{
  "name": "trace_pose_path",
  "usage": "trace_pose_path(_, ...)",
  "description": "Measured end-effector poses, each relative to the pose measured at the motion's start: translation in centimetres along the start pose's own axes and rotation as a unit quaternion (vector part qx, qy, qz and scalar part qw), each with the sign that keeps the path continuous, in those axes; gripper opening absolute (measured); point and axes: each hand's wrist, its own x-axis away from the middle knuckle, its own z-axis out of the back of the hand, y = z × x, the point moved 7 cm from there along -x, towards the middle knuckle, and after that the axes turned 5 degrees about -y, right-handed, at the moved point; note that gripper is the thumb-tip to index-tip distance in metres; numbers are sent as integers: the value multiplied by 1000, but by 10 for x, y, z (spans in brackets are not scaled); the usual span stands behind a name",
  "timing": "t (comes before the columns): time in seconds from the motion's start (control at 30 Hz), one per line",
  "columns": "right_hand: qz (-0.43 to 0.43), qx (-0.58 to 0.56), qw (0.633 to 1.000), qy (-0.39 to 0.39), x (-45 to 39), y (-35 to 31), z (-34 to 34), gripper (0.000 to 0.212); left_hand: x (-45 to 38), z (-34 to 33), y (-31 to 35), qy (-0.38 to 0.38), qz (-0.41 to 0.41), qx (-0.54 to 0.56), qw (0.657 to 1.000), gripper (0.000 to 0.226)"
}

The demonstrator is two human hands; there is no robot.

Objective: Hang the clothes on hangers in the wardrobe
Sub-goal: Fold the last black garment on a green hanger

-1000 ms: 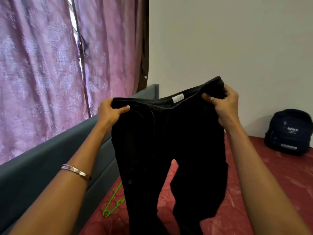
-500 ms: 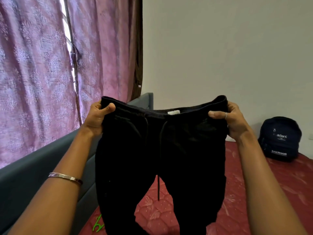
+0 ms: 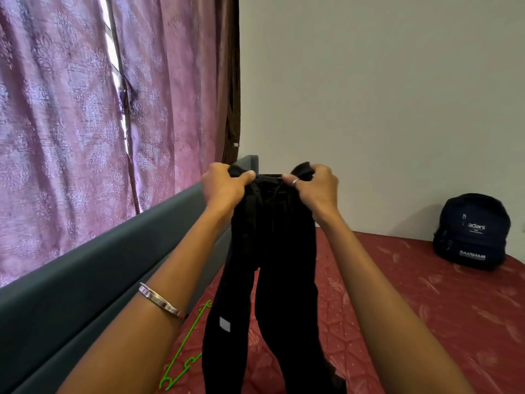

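black trousers point(image 3: 272, 251) held up by the bunched waistband, both legs hanging side by side to the red mattress, a green hanger point(image 3: 184, 356) lying flat just left of them.

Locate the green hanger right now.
Head view, lower left: the green hanger lies on the red mattress, beside the grey bed frame, just left of the hanging black trousers, below the left forearm.

Black trousers point(image 3: 272, 280), green hanger point(image 3: 184, 348), maroon mattress point(image 3: 426, 294).
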Motion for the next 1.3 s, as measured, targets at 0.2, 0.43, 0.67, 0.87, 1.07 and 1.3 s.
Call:
trace_pose_path(0.2, 20, -106, 959, -262, 24, -20, -35, 28, 29, -33, 27, -202, -49, 97, 973, 24)
trace_pose_path(0.43, 77, -124, 962, -231, 30, -33, -15, 36, 31, -21, 53, -83, -231, -77, 966, 35)
trace_pose_path(0.67, 124, -292, 927, -202, 48, -62, 18, 34, 35, -37, 95, -152, -394, -115, 899, 56)
trace_pose_path(0.87, 76, -386, 892, -223, 77, 1, 29, 56, 35, -30, 98, -3, -397, -144, 906, 52)
trace_pose_path(1.07, -23, -103, 938, -331, 151, 132, -8, 68, 27, -7, 116, 46, -367, -220, 903, 67)
trace_pose_path(1.3, -38, -62, 976, -206, 139, 162, -35, 75, 27, 27, 146, 108, -354, -199, 908, 57)
